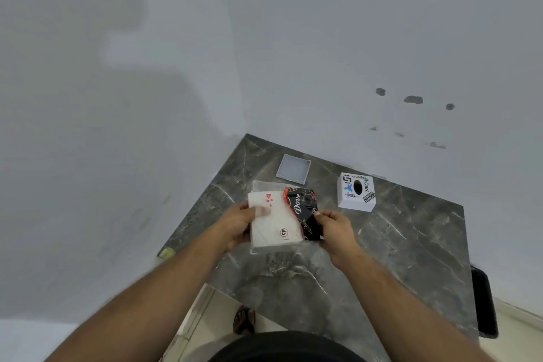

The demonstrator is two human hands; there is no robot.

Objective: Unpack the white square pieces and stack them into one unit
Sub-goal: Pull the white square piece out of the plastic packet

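Head view is showing a clear plastic pack (pixel 279 216) of white tissues being held just above the dark marble counter (pixel 396 244), near its middle and in front of the person's body. The pack is lying roughly flat, its printed face turned up toward the camera, with its long axis running from the near edge of the counter away toward the wall and leaning a little to the left at the far end. White squares are filling the left part of the pack; a black and red band reading "Dove" is covering the right part, its lettering running along the long axis.

The left hand (pixel 239 223) is gripping the pack's left edge, thumb lying on top over the white face and fingers underneath. The right hand (pixel 335 229) is pinching the black right edge, fingertips closed on the wrapper. Both forearms are reaching in from the bottom of the picture.

Beyond the pack, near the wall corner, a shallow white tray (pixel 293 169) is sitting flat on the counter. To the right, well apart from the pack, a white box (pixel 357 191) with stickers and a dark oval slot on top is standing on the counter.
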